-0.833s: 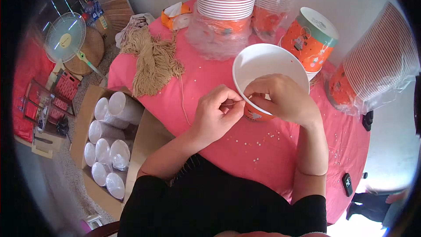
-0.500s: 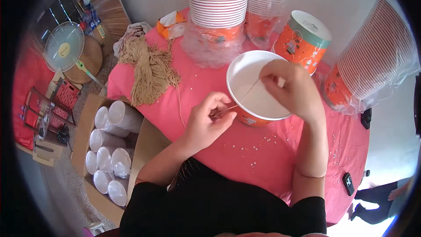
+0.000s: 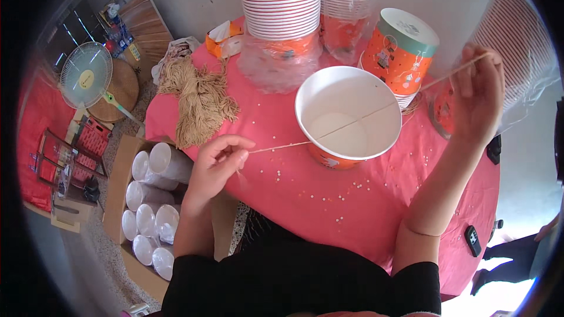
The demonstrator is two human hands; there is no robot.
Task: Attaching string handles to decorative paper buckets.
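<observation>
A tan string [image 3: 352, 122] is drawn taut and slanting across the mouth of a white-lined orange paper bucket [image 3: 332, 159], which stands upright on the table. At its lower end, my left hand [image 3: 212, 167] pinches it left of the bucket. My right hand [image 3: 480, 94] is closed on the other end, raised at the right in front of a stack of buckets. Whether the string runs through the bucket's wall or over its rim I cannot tell. A hank of tan strings [image 3: 202, 105] lies at the table's left edge.
The pink-covered table [image 3: 352, 223] carries small white dots. Behind stand an upturned orange-and-green bucket [image 3: 395, 61], a tall bucket stack [image 3: 279, 3] and a plastic-wrapped stack [image 3: 511, 53]. A carton [image 3: 126, 170] of wrapped cups stands left; a phone-like black device [image 3: 472, 240] lies right.
My hands have moved apart, the left one leftward and the right one up and to the right. The string between them is now stretched much longer across the bucket.
</observation>
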